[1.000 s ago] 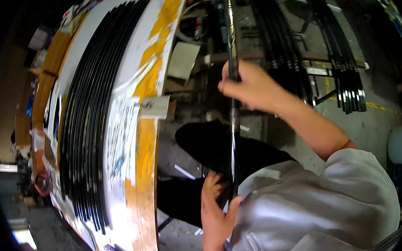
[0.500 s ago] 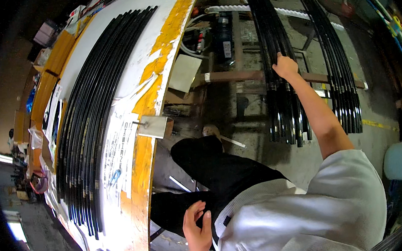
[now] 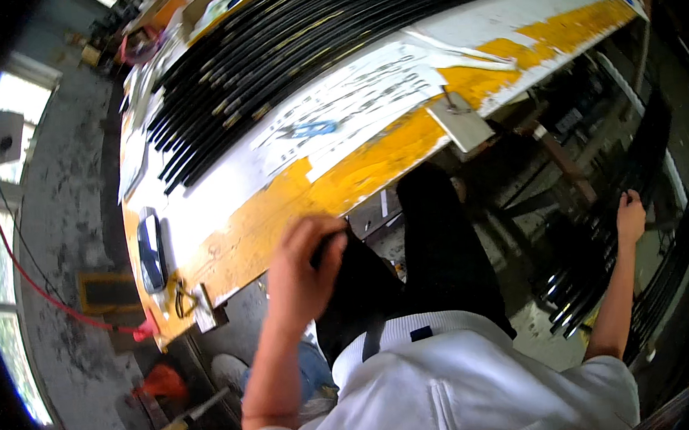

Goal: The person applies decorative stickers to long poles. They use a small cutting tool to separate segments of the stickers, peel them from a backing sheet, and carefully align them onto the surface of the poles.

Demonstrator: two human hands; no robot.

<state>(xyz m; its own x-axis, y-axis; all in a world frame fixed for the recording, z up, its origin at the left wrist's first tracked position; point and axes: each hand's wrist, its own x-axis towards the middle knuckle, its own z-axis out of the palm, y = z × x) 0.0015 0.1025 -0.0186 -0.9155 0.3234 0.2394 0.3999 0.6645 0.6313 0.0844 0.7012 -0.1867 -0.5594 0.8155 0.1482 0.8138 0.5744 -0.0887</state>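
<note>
Over the bench's near edge hangs my left hand [image 3: 300, 268], its fingers loosely curved, thumb apart, and nothing in it; it is slightly blurred. My right hand [image 3: 630, 217] reaches out to the right, down at a bundle of long glossy black rods [image 3: 586, 263] on a low rack. Its fingers are bent together at the rods, though how many they hold is hidden. Many similar black rods [image 3: 328, 32] lie side by side across the bench [image 3: 240, 240]. In front of them are a printed white sheet [image 3: 383, 89] and a small blue tool [image 3: 312, 128].
Another bundle of black rods [image 3: 676, 264] lies farther right. A whitish plate [image 3: 461, 123] juts from the bench's front edge. A dark elongated case [image 3: 151, 250] rests at the left end, near a red hose [image 3: 57, 299]. Someone's jeans-clad leg and shoe [image 3: 228, 368] show below.
My view has swung left toward the bench. My left hand has risen to the bench's near edge. The right hand stays at the racked rods, now at the view's right.
</note>
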